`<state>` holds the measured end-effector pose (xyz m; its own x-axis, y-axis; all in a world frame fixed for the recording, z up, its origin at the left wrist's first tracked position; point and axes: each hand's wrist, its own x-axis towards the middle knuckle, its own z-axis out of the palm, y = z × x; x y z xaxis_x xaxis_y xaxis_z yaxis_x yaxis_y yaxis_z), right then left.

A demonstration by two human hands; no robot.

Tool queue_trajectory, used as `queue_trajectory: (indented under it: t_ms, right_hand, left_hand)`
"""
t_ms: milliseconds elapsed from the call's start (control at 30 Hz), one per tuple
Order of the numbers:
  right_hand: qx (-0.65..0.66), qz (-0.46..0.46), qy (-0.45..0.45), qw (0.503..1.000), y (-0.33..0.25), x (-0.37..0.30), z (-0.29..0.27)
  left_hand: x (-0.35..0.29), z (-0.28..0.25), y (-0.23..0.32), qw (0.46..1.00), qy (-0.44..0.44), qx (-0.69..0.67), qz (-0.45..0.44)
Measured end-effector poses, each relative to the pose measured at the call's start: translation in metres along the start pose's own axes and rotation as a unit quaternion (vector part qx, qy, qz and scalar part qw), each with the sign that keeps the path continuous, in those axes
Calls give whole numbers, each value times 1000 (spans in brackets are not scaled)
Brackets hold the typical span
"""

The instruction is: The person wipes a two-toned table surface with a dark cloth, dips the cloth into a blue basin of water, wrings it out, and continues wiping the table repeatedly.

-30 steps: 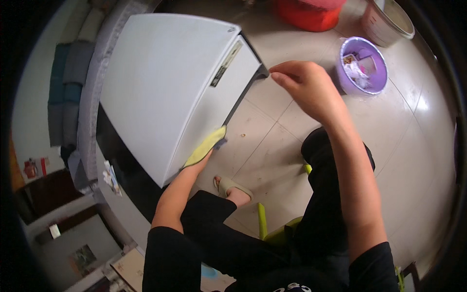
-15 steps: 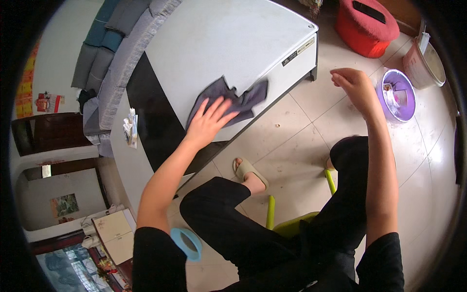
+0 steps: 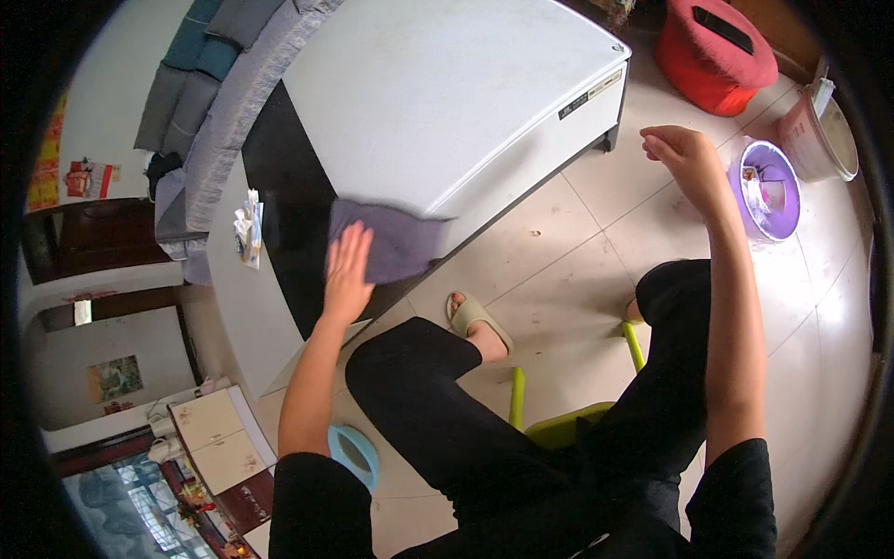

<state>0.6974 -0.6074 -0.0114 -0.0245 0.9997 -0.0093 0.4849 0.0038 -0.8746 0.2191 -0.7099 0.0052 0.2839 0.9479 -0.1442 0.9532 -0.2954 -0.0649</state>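
Observation:
A dark grey-purple cloth (image 3: 400, 240) lies spread near the edge of a table, over the black strip (image 3: 287, 186) and the corner of the white panel (image 3: 447, 102). On the cloth's left part rests my left hand (image 3: 348, 275), palm down and fingers stretched out, pressing it flat against the tabletop. My right hand (image 3: 687, 160) hangs in the air above the floor, to the right of the table. Its fingers are loosely curled together, and nothing shows in them.
A tissue pack (image 3: 249, 231) sits on the table's left part. To the right stand a red stool (image 3: 715, 61), a purple bucket (image 3: 756, 224) with litter inside and a whitish bucket (image 3: 810, 144). A blue basin (image 3: 368, 456) is by my left arm. Beneath me is a green stool (image 3: 568, 427).
My left hand has slid left and toward me with the cloth, from the white panel onto the black strip. The cloth lies flatter. My right hand has barely moved.

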Motion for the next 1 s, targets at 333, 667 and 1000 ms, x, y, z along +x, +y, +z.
queue_trajectory:
  t_ms: [333, 667, 1000]
  right_hand:
    - [-25, -5, -18, 1000, -11, -7, 2]
    - [10, 27, -75, 997, -20, -5, 19]
    - [-41, -19, -55, 997, -8, 13, 60]
  left_hand:
    - [-58, 28, -42, 975, -34, 36, -214]
    - [191, -2, 149, 991, 109, -40, -71]
    - [84, -2, 65, 990, 93, -108, -13]
